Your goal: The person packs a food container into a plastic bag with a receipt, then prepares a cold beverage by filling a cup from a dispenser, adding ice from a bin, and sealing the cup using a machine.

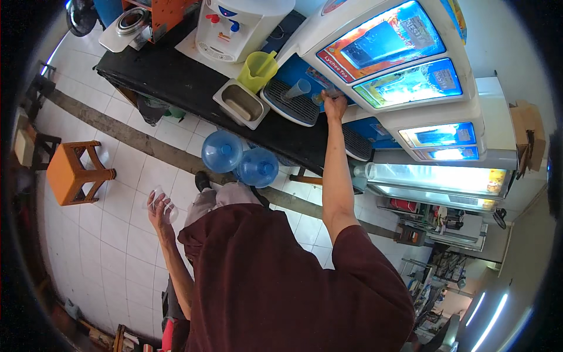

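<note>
My left hand (161, 210) is out to the left above the tiled floor, its fingers closed around a clear plastic cup (172, 215). Reaching forward over the counter, my right hand (335, 106) grips another clear cup (317, 99) beneath the juice dispenser (303, 48). Brownish liquid appears to sit in the bottom of that cup; the hand hides part of it. A third clear cup (300, 87) stands on the dispenser's black drip tray (292, 105), left of my right hand.
On the black counter (154, 70) are a steel pan (242, 103), a yellow-green pitcher (259, 70) and a white water dispenser (237, 31). Blue water jugs (222, 152) stand on the floor by my feet. An orange stool (72, 174) is at left, a lit display fridge (440, 178) at right.
</note>
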The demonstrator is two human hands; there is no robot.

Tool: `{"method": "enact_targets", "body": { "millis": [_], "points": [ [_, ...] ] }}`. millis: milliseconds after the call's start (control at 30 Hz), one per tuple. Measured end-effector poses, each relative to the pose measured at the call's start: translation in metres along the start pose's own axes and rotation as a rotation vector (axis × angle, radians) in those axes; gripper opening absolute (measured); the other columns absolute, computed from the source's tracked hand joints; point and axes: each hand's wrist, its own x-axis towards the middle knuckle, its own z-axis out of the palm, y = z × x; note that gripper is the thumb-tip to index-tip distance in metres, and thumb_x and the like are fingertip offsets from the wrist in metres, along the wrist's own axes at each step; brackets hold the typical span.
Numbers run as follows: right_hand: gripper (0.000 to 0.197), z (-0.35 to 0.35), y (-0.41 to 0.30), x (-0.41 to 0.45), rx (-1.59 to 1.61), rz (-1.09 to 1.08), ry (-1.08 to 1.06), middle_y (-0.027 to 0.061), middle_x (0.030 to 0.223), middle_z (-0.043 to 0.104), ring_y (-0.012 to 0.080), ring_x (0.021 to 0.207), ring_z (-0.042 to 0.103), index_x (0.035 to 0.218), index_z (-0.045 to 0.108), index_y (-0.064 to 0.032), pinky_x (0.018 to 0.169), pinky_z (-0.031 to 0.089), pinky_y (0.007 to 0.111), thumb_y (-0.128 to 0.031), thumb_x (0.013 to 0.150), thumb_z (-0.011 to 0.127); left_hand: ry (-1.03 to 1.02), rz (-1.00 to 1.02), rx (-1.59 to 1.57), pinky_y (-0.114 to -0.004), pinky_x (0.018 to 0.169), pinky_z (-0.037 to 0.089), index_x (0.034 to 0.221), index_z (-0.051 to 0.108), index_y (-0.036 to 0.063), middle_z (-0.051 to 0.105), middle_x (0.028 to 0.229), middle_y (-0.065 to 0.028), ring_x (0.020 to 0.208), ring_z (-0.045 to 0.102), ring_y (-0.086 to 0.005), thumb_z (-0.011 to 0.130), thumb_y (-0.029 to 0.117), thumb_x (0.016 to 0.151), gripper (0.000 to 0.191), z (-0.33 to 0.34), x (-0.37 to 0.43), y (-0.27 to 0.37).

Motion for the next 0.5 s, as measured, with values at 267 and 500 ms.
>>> {"method": "enact_targets", "body": {
  "millis": [267,500],
  "points": [
    [0.042,0.0051,0.0081,0.0034,0.038,0.037,-0.001,0.0202,0.107,0.070,0.0386,0.104,0.064,0.100,0.071,-0.0028,0.091,0.047,0.046,-0.035,0.075,0.080,-0.012,-0.012,-0.066,-0.036,0.085,0.050,0.140,0.045,0.0085,0.059,0.121,-0.0123,0.100,0.060,-0.0208,0.074,0.029,0.084,0.067,0.0033,-0.0007,0.0046],
    [0.036,0.0007,0.0028,0.0025,0.099,0.076,-0.003,0.0153,0.101,0.073,0.0315,0.100,0.067,0.098,0.073,-0.0040,0.092,0.048,0.041,-0.026,0.071,0.083,-0.021,-0.002,-0.011,-0.039,0.088,0.049,0.140,0.046,0.0109,0.057,0.123,-0.0136,0.104,0.058,-0.0238,0.067,0.033,0.088,0.061,0.0030,0.0024,0.0045]
  ]
}}
